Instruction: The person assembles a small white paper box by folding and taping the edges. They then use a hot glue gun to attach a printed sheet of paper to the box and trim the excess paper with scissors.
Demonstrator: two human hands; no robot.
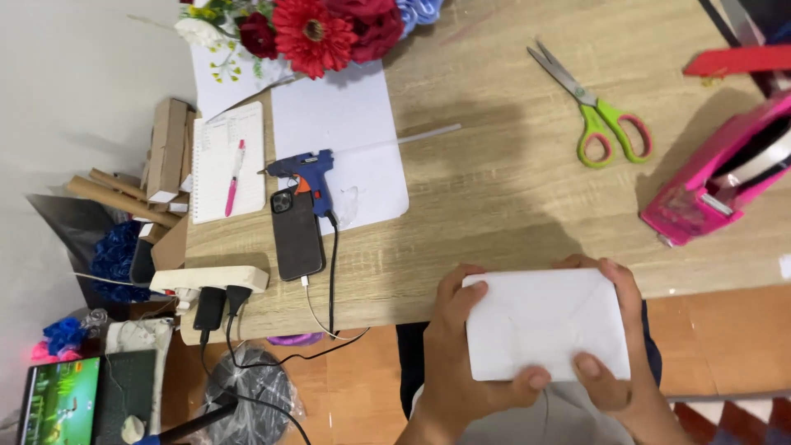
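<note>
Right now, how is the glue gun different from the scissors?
The glue gun is blue with an orange trigger; the scissors have green and pink handles and grey metal blades. The glue gun lies on a white sheet with a black cord attached; the scissors lie on the bare wooden table, blades shut. Neither is in a hand.

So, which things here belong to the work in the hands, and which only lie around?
In hand:
- white folded paper, held by left hand and right hand

Lying about:
- scissors
- blue glue gun
- phone
- pink tape dispenser
- notebook
- pink pen
</note>
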